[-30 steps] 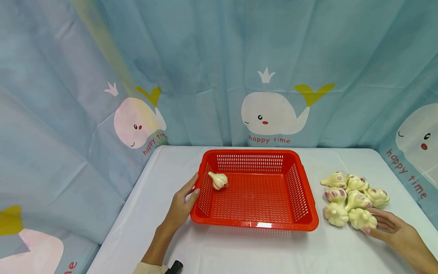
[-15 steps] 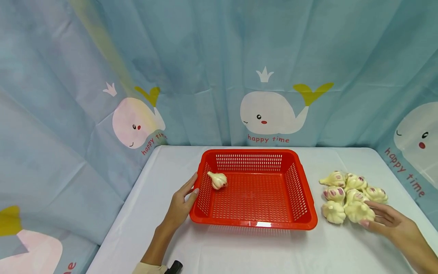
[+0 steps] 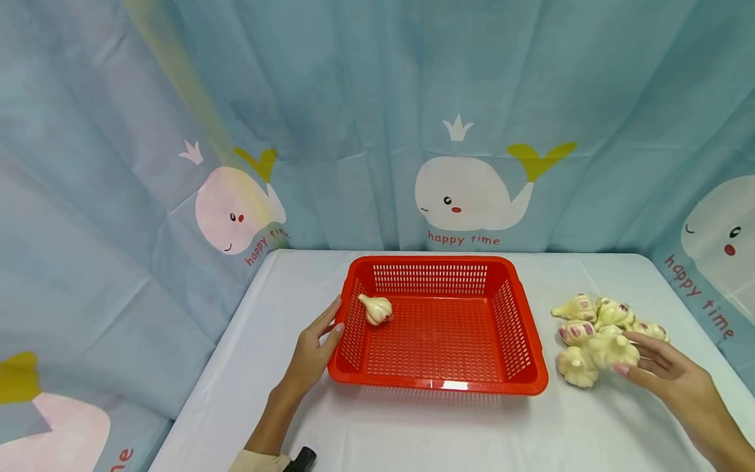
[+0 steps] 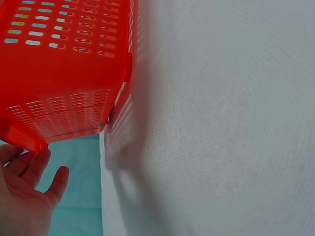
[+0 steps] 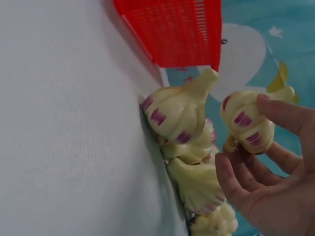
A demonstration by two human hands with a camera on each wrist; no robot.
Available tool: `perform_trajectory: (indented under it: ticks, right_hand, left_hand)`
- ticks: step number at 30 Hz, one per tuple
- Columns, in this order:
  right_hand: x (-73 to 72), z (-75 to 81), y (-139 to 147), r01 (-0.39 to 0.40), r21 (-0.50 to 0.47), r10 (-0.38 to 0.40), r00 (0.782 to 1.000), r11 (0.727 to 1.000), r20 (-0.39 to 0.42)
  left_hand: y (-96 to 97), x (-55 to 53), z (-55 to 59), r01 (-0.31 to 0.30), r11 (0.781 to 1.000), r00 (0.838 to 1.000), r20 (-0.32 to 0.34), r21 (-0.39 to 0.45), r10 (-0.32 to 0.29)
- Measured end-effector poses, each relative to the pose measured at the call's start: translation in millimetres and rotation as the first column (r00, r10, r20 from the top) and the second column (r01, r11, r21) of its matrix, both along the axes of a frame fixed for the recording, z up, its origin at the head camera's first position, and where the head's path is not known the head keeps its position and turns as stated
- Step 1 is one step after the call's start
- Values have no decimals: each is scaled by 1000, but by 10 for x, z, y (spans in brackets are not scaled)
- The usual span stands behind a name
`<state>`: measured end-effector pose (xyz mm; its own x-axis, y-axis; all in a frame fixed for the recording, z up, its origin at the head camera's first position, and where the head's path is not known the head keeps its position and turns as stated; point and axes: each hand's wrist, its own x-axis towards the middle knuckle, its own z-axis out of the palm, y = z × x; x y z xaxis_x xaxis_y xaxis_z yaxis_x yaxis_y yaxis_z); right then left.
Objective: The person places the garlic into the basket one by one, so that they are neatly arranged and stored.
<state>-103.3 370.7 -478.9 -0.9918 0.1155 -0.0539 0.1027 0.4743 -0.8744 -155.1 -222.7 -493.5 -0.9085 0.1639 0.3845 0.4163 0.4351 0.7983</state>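
My right hand (image 3: pixel 678 380) grips a garlic bulb (image 3: pixel 613 349) between thumb and fingers, over the near side of a cluster of several more bulbs. In the right wrist view this held garlic bulb (image 5: pixel 246 123) is cream with purple streaks, its stem pointing to the upper right, apart from the bulbs on the cloth. My left hand (image 3: pixel 312 354) rests its extended fingers against the left rim of a red plastic basket (image 3: pixel 389 383). From the left wrist, the fingers (image 4: pixel 37 164) touch the rim's edge and the thumb stands away. One garlic bulb (image 3: pixel 376 311) lies inside the basket at the left.
The loose bulbs (image 3: pixel 577 333) sit right of the basket on a white-covered table (image 3: pixel 448 432). One nearer bulb (image 3: pixel 577 367) lies at the cluster's front left. A blue curtain (image 3: pixel 354 131) with whale prints hangs behind and at the sides.
My right hand has lifted the garlic bulb from the cluster's front and carried it slightly up and leftward. My left hand and the basket keep their places.
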Motion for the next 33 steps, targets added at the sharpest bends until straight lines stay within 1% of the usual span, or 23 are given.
perform_trajectory:
  ticks: [2,7,9,11,18,25,28,31,33]
  right_hand:
    - [-15,11,-49,5,-8,-5,1000,1000,-11]
    - [-92,18,-152,18,2,-18,1000,1000,13]
    - [-119,30,-198,15,8,-15,999,1000,28]
    - [-137,60,-251,1,4,-1,1000,1000,22]
    - [-219,163,-428,-76,-7,76,997,997,-17]
    - [-285,265,-643,-122,-19,121,991,992,-52]
    - [-320,328,-751,-164,-50,157,982,985,-108]
    - [-351,389,-852,-216,-82,202,967,973,-156]
    - [-375,426,-921,-240,-93,222,961,966,-165]
  left_hand:
    - [0,-1,0,-2,1000,1000,3,1,2]
    - [-10,3,-3,-7,1000,1000,4,-1,7]
    - [-14,5,-7,-8,1000,1000,3,-1,8]
    - [-17,4,-13,-7,1000,1000,3,0,7]
    - [-2,-1,-12,-1,1000,1000,1,3,1]
    - [12,13,15,-2,1000,1000,9,11,2]
    - [13,14,20,-1,1000,1000,12,17,1]
    - [14,12,19,0,1000,1000,9,17,0]
    - [14,9,14,-1,1000,1000,6,14,0]
